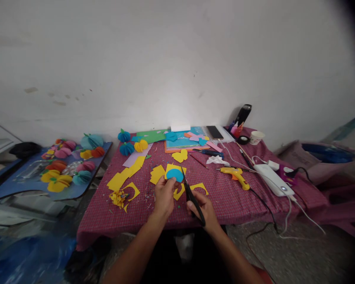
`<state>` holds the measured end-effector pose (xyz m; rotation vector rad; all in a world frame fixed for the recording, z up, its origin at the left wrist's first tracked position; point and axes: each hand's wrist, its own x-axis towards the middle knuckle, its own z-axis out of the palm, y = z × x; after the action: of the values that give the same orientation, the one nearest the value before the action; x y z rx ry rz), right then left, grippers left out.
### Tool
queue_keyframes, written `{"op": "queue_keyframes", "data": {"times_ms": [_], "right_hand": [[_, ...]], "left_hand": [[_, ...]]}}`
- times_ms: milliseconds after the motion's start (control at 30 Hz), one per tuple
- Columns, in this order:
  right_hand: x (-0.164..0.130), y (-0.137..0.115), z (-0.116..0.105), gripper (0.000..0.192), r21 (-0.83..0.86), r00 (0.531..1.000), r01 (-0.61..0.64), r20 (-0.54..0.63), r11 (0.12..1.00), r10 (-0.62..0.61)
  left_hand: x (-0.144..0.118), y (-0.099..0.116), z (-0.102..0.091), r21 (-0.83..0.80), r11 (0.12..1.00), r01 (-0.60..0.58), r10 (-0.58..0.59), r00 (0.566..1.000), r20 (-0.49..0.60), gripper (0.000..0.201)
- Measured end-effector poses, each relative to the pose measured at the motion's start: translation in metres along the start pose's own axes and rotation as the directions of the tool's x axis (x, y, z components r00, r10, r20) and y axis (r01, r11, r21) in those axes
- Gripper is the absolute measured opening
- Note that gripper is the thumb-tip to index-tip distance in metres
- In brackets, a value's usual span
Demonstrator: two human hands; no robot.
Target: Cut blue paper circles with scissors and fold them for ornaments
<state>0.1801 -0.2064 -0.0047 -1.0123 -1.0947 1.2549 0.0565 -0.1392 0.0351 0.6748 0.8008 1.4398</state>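
In the head view, the left hand pinches a blue disc against yellow card, thumb on top, above the table. The disc lies ahead of both hands, nearer the left, its long axis looking roughly crosswise. The right hand is closed round the scissors, which point away from the person and lean left, blades at the disc's right edge; whether they touch it or stand parted, I cannot tell
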Motion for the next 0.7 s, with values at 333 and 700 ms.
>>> {"op": "queue_keyframes", "data": {"times_ms": [333, 700], "right_hand": [[-0.0022, -0.0002, -0.0026, 0.040, 0.003, 1.000, -0.012, -0.002, 1.000, 0.012], [-0.0035, -0.0005, -0.0024, 0.037, 0.012, 0.998, 0.020, 0.064, 1.000, -0.021]], "left_hand": [[-0.0005, -0.0008, 0.0005, 0.011, 1.000, -0.002, 0.002, 1.000, -0.005, 0.019], [-0.0029, -0.0001, 0.0074, 0.008, 1.000, 0.028, -0.027, 0.997, -0.068, 0.020]]}}
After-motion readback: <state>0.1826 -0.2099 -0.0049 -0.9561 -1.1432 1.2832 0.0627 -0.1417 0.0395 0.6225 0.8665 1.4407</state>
